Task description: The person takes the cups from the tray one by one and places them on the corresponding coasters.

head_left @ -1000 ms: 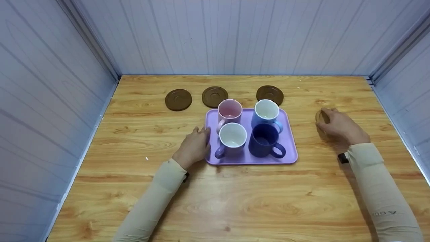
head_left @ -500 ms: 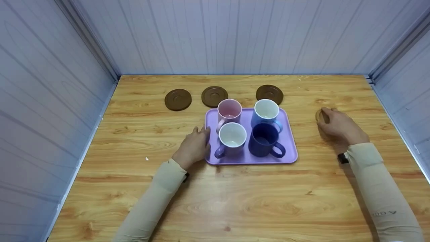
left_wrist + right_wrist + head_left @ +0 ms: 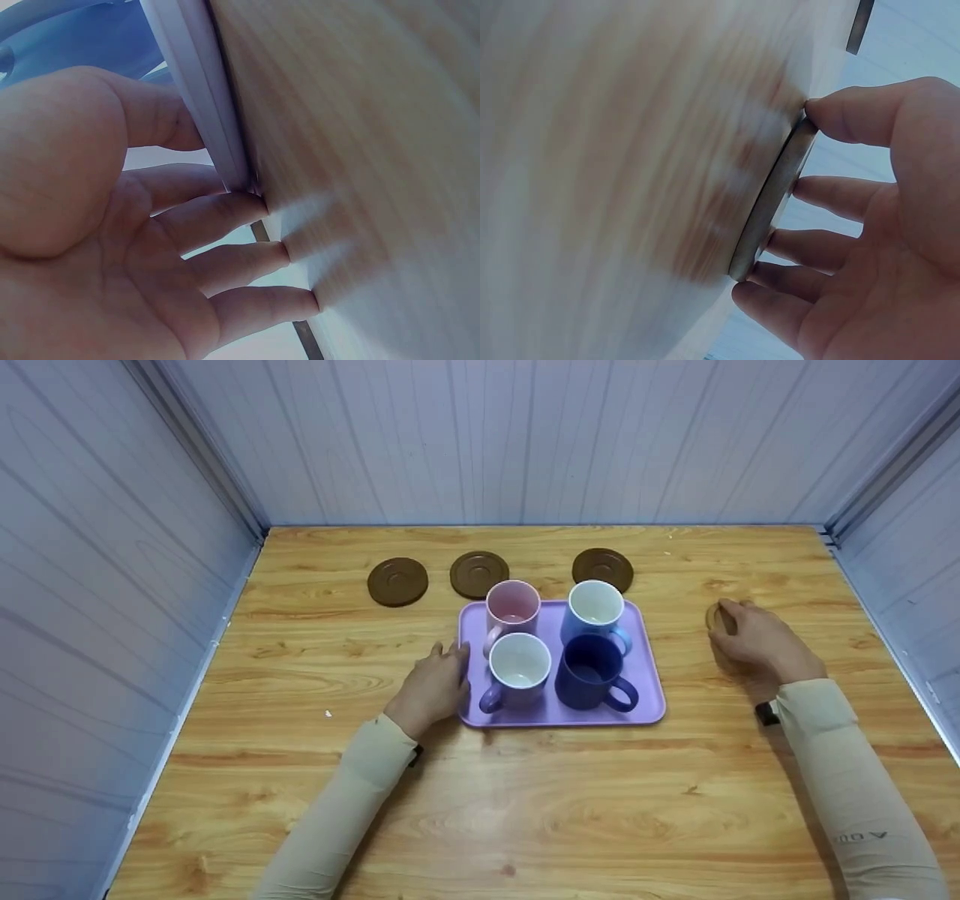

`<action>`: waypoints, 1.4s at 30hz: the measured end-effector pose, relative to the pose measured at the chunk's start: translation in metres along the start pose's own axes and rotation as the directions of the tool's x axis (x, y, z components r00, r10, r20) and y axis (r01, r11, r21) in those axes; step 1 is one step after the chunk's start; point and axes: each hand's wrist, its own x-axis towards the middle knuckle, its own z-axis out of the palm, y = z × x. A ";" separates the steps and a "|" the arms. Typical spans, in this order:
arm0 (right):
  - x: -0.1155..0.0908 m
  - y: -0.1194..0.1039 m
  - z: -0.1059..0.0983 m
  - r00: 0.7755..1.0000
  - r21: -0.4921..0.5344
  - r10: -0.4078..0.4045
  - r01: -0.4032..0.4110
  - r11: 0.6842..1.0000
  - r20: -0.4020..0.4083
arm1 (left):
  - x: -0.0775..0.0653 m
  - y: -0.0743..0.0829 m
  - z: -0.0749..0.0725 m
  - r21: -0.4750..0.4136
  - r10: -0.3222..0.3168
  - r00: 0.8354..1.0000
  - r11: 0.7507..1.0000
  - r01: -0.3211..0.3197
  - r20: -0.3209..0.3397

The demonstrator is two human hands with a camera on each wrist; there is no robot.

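Note:
My left hand (image 3: 431, 690) rests on the left edge of a lilac tray (image 3: 652, 690). Its fingers are spread; in the left wrist view the thumb and forefinger touch the tray's rim (image 3: 199, 82), while other fingertips touch the table. Upright on the tray stand a pink mug (image 3: 504, 626), a light blue mug (image 3: 576, 628), a navy mug (image 3: 577, 694) and a mug with a white inside and purple handle (image 3: 491, 699). To the right, my right hand (image 3: 766, 643) holds a round brown coaster (image 3: 774, 199) by its edge, flat against the table; the fingers hide most of it from above.
Three brown coasters lie behind the tray: a left one (image 3: 397, 582), a middle one (image 3: 478, 575) and a right one (image 3: 603, 568). The wooden table (image 3: 480, 810) is bounded by a pale back wall (image 3: 495, 442) and side walls.

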 end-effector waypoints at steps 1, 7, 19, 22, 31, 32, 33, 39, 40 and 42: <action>0.000 0.000 0.000 1.000 0.001 -0.001 0.001 1.000 0.000 | 0.000 0.000 0.000 -0.001 0.002 1.000 1.000 -0.002 -0.002; 0.002 0.000 -0.001 1.000 0.010 0.013 -0.013 1.000 0.020 | 0.000 0.000 0.000 -0.007 0.016 1.000 1.000 -0.016 -0.017; 0.019 -0.008 -0.007 0.999 0.021 0.020 -0.021 1.000 0.047 | -0.002 0.001 -0.001 0.002 0.021 1.000 1.000 -0.021 -0.014; 0.025 -0.010 -0.009 0.998 0.028 0.029 -0.031 0.999 0.057 | -0.002 0.002 -0.002 0.001 0.018 1.000 1.000 -0.018 -0.013; 0.053 -0.017 -0.013 0.997 0.015 0.043 -0.044 0.999 0.069 | -0.002 0.003 -0.004 -0.030 -0.015 1.000 0.999 0.015 0.019; 0.056 -0.018 -0.014 0.996 0.016 0.046 -0.047 0.999 0.070 | -0.002 0.003 -0.004 -0.032 -0.016 1.000 0.999 0.017 0.020; 0.059 -0.019 -0.014 0.996 0.014 0.048 -0.049 0.999 0.070 | -0.002 0.004 -0.004 -0.033 -0.017 1.000 0.999 0.017 0.019; 0.071 -0.026 -0.015 0.995 0.020 0.075 -0.077 0.997 0.060 | -0.002 0.004 -0.003 -0.026 -0.017 1.000 1.000 0.018 0.021; 0.073 -0.027 -0.016 0.995 0.023 0.075 -0.077 0.997 0.058 | -0.002 0.004 -0.003 -0.023 -0.017 1.000 1.000 0.018 0.022; 0.075 -0.028 -0.016 0.996 0.035 0.071 -0.072 0.997 0.055 | -0.001 0.004 -0.003 -0.016 -0.017 1.000 1.000 0.017 0.023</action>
